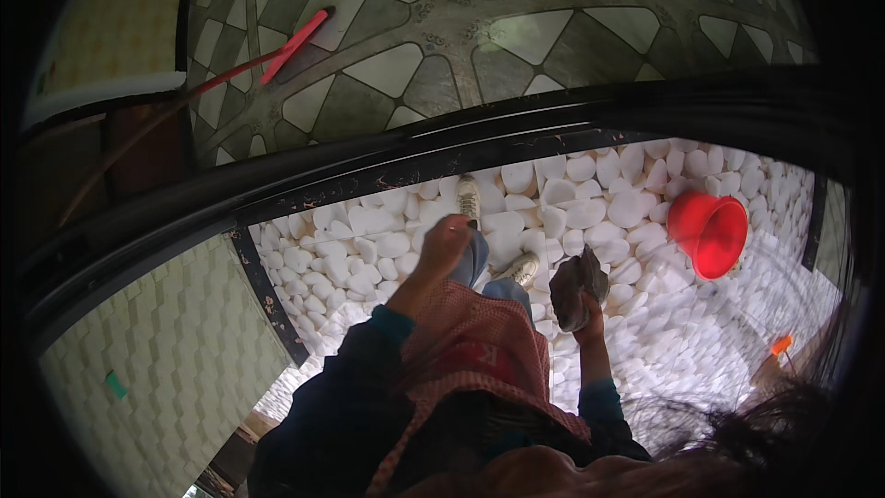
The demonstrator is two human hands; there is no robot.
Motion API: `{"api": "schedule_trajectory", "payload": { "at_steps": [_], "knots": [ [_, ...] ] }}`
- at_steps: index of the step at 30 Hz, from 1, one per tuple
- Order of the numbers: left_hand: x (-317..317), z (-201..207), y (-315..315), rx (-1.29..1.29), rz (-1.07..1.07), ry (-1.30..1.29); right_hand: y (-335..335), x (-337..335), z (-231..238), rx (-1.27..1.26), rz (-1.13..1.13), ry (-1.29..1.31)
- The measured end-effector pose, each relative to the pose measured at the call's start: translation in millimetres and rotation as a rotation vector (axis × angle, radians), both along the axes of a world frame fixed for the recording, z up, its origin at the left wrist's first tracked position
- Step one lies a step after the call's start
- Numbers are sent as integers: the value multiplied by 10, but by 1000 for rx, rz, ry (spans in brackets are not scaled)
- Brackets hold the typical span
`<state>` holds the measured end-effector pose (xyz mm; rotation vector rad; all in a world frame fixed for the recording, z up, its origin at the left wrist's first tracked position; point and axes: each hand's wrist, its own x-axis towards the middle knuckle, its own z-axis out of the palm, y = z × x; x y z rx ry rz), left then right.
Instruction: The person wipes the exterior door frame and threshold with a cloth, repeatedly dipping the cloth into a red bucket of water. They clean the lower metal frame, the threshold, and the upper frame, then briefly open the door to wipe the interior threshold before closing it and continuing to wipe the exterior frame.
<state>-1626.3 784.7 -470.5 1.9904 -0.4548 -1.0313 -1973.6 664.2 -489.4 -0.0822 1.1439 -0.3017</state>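
My left hand (447, 242) is raised in front of me with its fingers curled closed. A small dark spot shows by the fingers, and I cannot make out what it is or whether they hold it. My right hand (590, 318) grips a crumpled dark grey-brown rag (573, 290) that bulges up past the fingers. Below both hands lies a floor with a white pebble pattern (369, 221). My pale shoes (521, 268) stand on it, beyond a red checked apron (452, 332).
A red bucket (705, 232) stands to the right on the pebble floor. A dark raised sill (415, 152) crosses ahead. Beyond it a red-headed tool with a long handle (297, 44) lies over patterned tiles. A small orange object (782, 345) is at the right.
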Motion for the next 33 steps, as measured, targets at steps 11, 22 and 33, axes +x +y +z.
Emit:
{"api": "schedule_trajectory", "payload": {
  "at_steps": [11, 22, 33],
  "knots": [
    [382, -380, 30, 59, 38, 110, -482, 1141, 134, -396, 459, 254],
    [-398, -1313, -597, 79, 336, 68, -1390, 2697, -1146, -1661, 1390, 463],
    [-724, -1601, -856, 154, 466, 107, -1189, 3356, -2575, -2227, 1687, 145]
  ]
}}
